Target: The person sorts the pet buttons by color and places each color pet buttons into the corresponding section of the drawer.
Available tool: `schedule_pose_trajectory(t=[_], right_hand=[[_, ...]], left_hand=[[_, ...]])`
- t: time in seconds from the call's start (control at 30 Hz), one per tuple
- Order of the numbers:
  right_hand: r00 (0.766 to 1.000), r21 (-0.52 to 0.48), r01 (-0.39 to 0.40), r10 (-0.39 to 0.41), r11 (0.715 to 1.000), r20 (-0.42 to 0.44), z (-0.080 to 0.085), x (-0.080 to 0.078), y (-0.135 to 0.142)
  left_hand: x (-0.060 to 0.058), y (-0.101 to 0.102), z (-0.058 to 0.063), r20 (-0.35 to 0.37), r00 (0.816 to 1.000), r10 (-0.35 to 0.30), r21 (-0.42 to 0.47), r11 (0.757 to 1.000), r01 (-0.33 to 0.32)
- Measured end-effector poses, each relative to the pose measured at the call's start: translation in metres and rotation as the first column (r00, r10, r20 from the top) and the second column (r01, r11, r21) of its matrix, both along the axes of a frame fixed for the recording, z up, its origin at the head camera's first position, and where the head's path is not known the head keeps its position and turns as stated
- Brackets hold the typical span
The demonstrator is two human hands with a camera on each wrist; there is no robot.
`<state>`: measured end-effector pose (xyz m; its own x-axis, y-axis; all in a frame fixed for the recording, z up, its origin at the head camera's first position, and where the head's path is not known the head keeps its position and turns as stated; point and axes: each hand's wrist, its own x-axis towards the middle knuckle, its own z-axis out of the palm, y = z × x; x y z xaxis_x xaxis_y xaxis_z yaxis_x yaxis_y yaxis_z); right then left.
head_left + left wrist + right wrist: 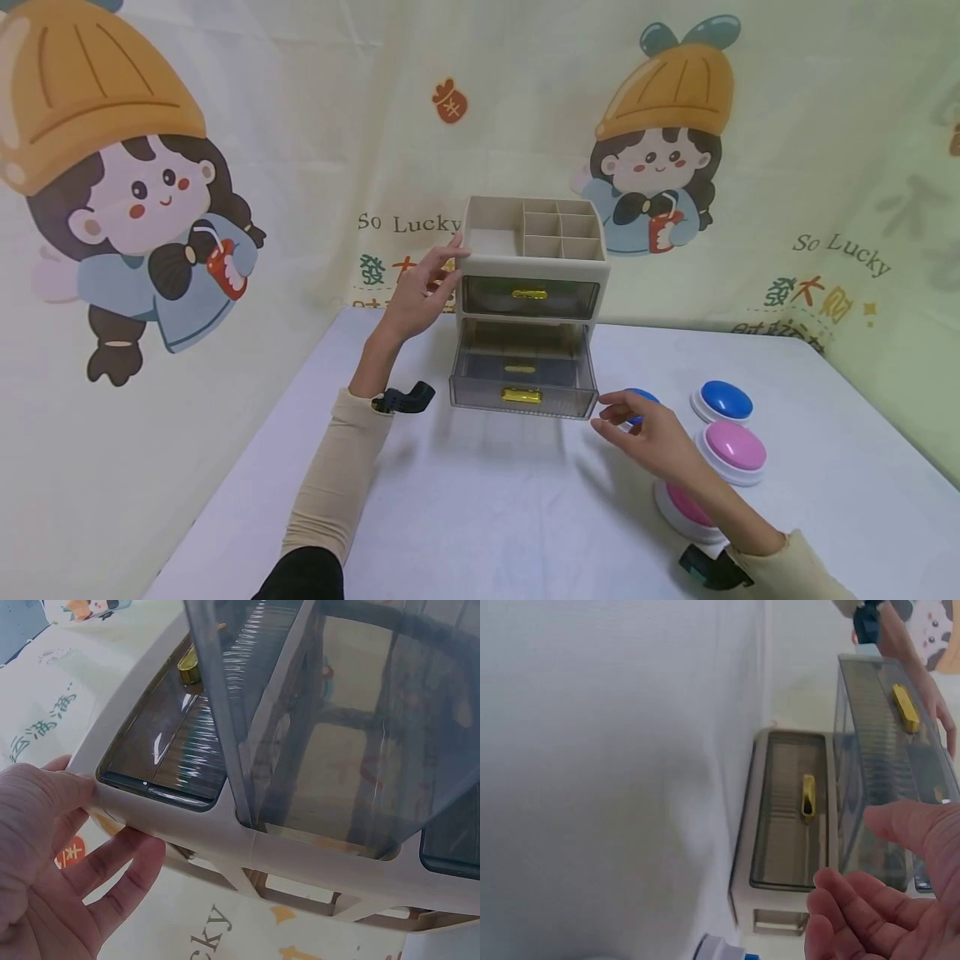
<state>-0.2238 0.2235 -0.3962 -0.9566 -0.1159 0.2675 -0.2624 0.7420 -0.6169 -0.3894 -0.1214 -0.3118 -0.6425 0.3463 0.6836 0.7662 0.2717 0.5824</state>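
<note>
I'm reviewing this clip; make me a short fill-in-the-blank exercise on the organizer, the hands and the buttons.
The organizer has its ____ drawer pulled out.
The person's ____ hand touches the organizer's upper corner.
In the head view, ____ pink-topped buttons show.
The other buttons have ____ tops.

Missing words: middle; left; two; blue.

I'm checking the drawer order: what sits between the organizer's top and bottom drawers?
The pulled-out middle drawer lies between the closed top drawer and the closed bottom drawer; the left wrist view shows this.
</note>
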Motion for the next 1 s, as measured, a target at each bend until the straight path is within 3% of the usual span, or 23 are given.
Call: schedule_pose_trajectory(t=[0.33, 0.57, 0.77, 1.0], right_hand=[[1.0, 0.034, -0.009, 0.008, 0.999, 0.026, 0.008, -0.002, 0.009], [1.0, 0.094, 0.011, -0.014, 0.996, 0.022, 0.008, -0.007, 0.015], [0.999, 0.125, 0.016, -0.02, 0.992, 0.034, 0.008, -0.016, 0.019], [0.993, 0.129, 0.035, -0.049, 0.991, 0.11, 0.009, -0.026, 0.026]], left_hand=[[0.002, 0.003, 0.002, 0.028, 1.0, -0.002, 0.019, 1.0, 0.001], [0.001, -0.001, 0.0, -0.017, 1.0, -0.016, 0.006, 1.0, 0.016], [0.001, -0.001, 0.001, -0.001, 1.0, -0.015, 0.004, 1.0, 0.015], [0.002, -0.001, 0.002, 0.001, 1.0, 0.005, -0.01, 1.0, -0.005]])
